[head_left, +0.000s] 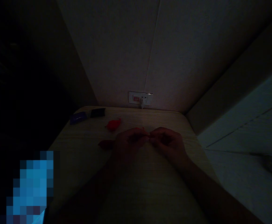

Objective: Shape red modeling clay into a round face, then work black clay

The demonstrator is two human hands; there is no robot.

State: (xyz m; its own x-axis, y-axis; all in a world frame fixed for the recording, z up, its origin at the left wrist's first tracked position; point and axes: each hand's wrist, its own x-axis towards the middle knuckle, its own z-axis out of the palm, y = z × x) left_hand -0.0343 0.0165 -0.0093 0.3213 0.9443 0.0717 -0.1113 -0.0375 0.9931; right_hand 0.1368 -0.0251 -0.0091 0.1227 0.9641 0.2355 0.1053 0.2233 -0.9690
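Over the wooden tabletop (136, 183), my left hand (128, 140) and my right hand (168, 141) meet fingertip to fingertip, both closed in a pinch. Whatever small thing lies between the fingertips is too dark to name. A bit of red (143, 128) shows just behind the left fingers. Beyond my left hand lies a small bright red crumpled piece (113, 125), which looks soft. A dark red, pointed piece (106, 144) sticks out from beside the left wrist, partly hidden by it.
At the back left of the table lie a shiny purple object (78, 118) and a black flat object (97, 112). A wall socket (140, 98) with a plug in it sits just above the table's back edge. A blurred blue screen-like glow (33, 186) is at lower left.
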